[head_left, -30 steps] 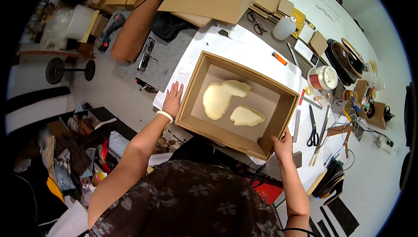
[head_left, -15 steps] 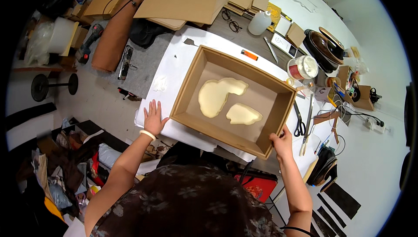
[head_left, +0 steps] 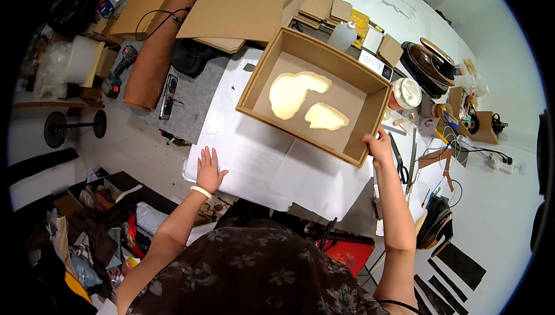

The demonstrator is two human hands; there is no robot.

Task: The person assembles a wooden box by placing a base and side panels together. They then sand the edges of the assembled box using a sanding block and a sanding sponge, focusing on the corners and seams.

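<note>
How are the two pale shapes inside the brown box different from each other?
The left pale shape is larger than the right pale shape. The left one has a bent, lobed outline, while the right one is a plain oval. Both are cream and lie flat on the floor of the brown box.

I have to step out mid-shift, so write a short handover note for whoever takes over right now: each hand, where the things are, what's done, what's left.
Left hand: flat and open on the white paper sheet, near its left edge.
Right hand: fingers gripping the near right corner of the shallow brown box.
The box sits on the far part of the paper, two pale cream patches inside on its floor.
Done: box is on the paper and the patches are in.
Left: I cannot tell what remains; scissors lie just right of the box.
</note>
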